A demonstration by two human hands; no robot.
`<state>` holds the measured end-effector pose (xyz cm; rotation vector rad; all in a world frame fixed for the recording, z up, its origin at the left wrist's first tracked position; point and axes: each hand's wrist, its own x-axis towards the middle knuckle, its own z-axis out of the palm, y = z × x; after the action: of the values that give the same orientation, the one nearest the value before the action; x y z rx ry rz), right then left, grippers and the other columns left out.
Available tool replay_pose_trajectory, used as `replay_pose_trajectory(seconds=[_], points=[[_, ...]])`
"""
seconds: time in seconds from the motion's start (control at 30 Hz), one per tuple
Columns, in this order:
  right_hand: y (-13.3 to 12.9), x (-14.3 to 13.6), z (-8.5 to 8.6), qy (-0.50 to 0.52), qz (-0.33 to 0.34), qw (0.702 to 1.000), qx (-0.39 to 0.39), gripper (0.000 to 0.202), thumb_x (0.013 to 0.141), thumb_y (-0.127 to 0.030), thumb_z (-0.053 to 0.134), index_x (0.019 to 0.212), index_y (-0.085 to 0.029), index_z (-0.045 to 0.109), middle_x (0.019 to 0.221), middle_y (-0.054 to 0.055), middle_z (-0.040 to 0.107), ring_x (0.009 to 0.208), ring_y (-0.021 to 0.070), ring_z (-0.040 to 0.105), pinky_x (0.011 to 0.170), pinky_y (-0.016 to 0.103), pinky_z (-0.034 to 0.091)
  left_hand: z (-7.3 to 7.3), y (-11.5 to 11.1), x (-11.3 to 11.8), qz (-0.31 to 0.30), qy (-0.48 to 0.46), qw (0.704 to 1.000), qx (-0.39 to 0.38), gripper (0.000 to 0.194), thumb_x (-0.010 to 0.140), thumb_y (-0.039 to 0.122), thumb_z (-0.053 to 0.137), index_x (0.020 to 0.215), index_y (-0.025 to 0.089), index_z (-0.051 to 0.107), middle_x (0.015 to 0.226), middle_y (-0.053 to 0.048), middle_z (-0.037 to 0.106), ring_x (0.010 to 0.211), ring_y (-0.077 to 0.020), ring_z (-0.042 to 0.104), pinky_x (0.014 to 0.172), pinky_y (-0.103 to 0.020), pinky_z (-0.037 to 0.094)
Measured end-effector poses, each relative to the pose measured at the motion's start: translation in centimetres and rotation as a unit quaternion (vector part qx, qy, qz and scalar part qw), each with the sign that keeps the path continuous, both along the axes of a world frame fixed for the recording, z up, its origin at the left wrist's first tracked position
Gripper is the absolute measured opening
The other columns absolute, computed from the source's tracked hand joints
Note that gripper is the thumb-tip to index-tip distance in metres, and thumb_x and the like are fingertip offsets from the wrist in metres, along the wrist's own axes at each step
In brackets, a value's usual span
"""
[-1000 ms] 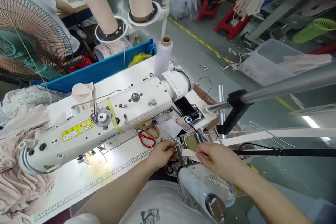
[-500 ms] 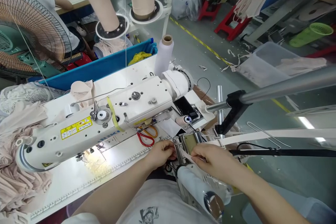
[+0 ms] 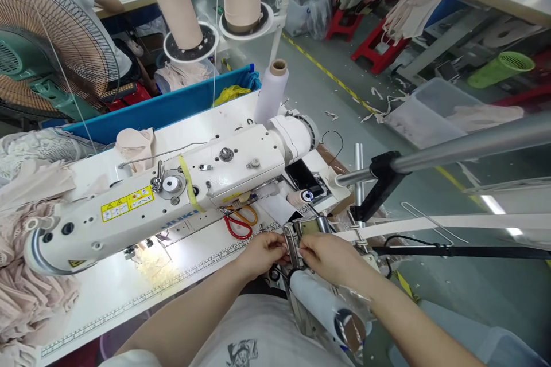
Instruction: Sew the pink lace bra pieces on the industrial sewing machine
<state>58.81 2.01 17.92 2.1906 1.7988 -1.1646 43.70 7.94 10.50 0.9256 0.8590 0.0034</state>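
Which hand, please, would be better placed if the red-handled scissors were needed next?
Probably the left hand: it lies nearer the red-handled scissors, while the right hand is farther off, across the slotted metal bracket.

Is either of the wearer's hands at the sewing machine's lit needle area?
No, the left hand and right hand are both at the slotted metal bracket, away from the lit needle area.
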Motion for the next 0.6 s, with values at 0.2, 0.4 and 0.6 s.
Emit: replay_pose_trajectory(seconds=[0.2, 0.4, 0.6], points=[[-0.7, 0.8, 0.3, 0.031, -0.020, 0.999, 0.038, 0.028, 0.090, -0.028, 0.038, 0.098, -0.017, 0.063, 0.097, 0.010, 0.067, 0.093, 0.0224, 0.061, 0.079, 0.032, 0.046, 1.0, 2.6, -2.8, 0.004, 0.041, 0.993, 0.110, 0.018, 0.066, 0.033, 0.063, 0.061, 0.018, 0.055, 0.054, 0.002, 0.055, 0.053, -0.0125, 0.051, 0.054, -0.024, 0.041], [-3.1, 4.3, 0.7, 0.039, -0.151, 0.982, 0.108, 0.036, 0.087, -0.044, 0.036, 0.095, -0.022, 0.063, 0.102, 0.010, 0.067, 0.094, 0.0255, 0.062, 0.080, 0.040, 0.051, 3.8, 6.2, -9.4, 0.040, 0.092, 0.976, 0.192, 0.016, 0.067, 0.032, 0.063, 0.063, 0.017, 0.058, 0.063, 0.000, 0.058, 0.061, -0.0147, 0.053, 0.061, -0.026, 0.044], [-1.6, 3.0, 0.9, 0.050, -0.124, 0.984, 0.118, 0.033, 0.088, -0.041, 0.037, 0.093, -0.023, 0.064, 0.098, 0.008, 0.068, 0.091, 0.0233, 0.063, 0.079, 0.037, 0.051, 0.5, 6.3, -9.4, 0.104, 0.137, 0.963, 0.208, 0.021, 0.067, 0.039, 0.058, 0.065, 0.018, 0.056, 0.061, -0.002, 0.059, 0.063, -0.0191, 0.061, 0.065, -0.032, 0.052]])
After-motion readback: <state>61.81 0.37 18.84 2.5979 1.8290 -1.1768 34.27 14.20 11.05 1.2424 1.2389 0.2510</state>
